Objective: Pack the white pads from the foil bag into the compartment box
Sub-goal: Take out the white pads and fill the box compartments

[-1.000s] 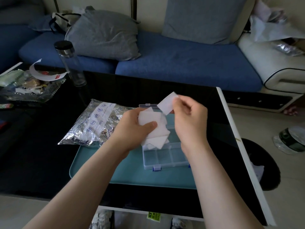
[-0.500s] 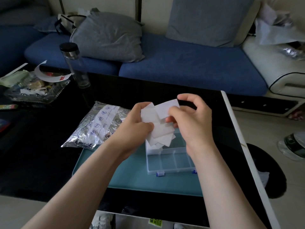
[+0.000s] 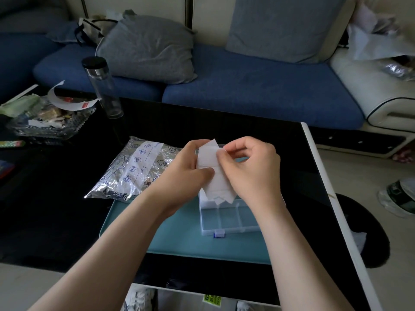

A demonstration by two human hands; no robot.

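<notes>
Several loose things crowd the far left of the dark table [image 3: 67, 209]: a glass dish [image 3: 45, 125] of scraps, and a tall clear bottle [image 3: 102, 86] just beyond it. Nearer the middle lies the foil bag [image 3: 134, 171], crumpled, its near corner overlapping the teal tray [image 3: 175, 239].

The left hand [image 3: 186, 173] comes next. Its fingers are curled behind a small stack of white pads [image 3: 212, 176] and its thumb is pressed on the front, holding them upright above the far end of the compartment box [image 3: 231, 230]. The right hand [image 3: 251, 173] meets the stack from the other side, with thumb and forefinger pinching a pad near its upper edge and the other fingers loosely bent.

The box sits open on the tray. Its near cells look empty to me, and the far ones are hidden behind pads and hands.

I'd say one pad is being peeled off the stack. The next move calls for freeing a single sheet cleanly, then lowering it flat into a cell without the rest fanning out.
</notes>
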